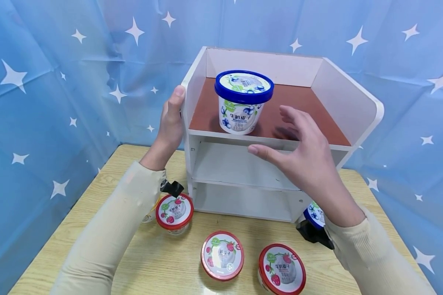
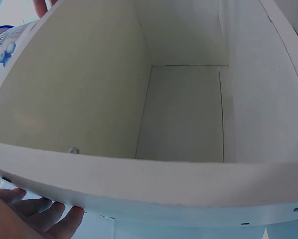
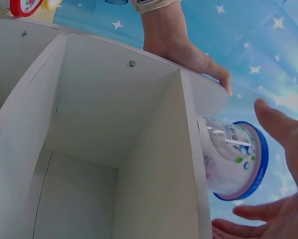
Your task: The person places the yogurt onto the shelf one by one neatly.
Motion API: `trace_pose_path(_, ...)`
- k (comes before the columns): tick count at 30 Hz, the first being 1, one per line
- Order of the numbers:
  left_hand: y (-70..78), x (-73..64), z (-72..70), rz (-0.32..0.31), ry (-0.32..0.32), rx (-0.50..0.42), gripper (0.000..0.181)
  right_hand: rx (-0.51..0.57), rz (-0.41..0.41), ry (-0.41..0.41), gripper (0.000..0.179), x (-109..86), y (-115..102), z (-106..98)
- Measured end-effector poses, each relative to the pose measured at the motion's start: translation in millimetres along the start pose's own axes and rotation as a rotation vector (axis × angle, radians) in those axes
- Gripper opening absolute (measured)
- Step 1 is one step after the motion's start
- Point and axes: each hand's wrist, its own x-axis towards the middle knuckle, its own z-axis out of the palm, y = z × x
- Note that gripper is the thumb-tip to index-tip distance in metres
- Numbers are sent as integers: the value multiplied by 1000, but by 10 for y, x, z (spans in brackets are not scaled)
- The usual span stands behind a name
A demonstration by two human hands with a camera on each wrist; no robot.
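Note:
A white tub with a blue lid and blueberry print (image 1: 240,116) stands upright on the brown top board of a small white shelf (image 1: 243,164), close to its front edge. My left hand (image 1: 172,119) holds the shelf's left side panel, thumb along the upper front edge; in the left wrist view its fingers (image 2: 64,224) lie against the panel's outer face. To the right of the tub, my right hand (image 1: 304,153) is apart from it, with thumb and fingers spread. The right wrist view shows the same tub (image 3: 233,159) beside that hand, nothing in its grasp.
On the wooden table (image 1: 147,266), red-lidded strawberry tubs stand before the shelf: one at left (image 1: 174,213), one in the middle (image 1: 222,256), one at right (image 1: 282,268). Another blue-lidded tub (image 1: 315,214) is partly hidden by my right wrist. A blue star-patterned curtain (image 1: 51,102) hangs behind.

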Motion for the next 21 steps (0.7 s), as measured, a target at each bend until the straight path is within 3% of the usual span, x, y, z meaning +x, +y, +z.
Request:
trace_pose_path(9, 9, 1, 1, -5, 1, 4, 65, 31, -97, 24, 94, -60, 49, -7)
trace_pose_path(21, -9, 0, -5, -18, 5, 2, 73, 72, -159, 58, 86, -155, 123, -28)
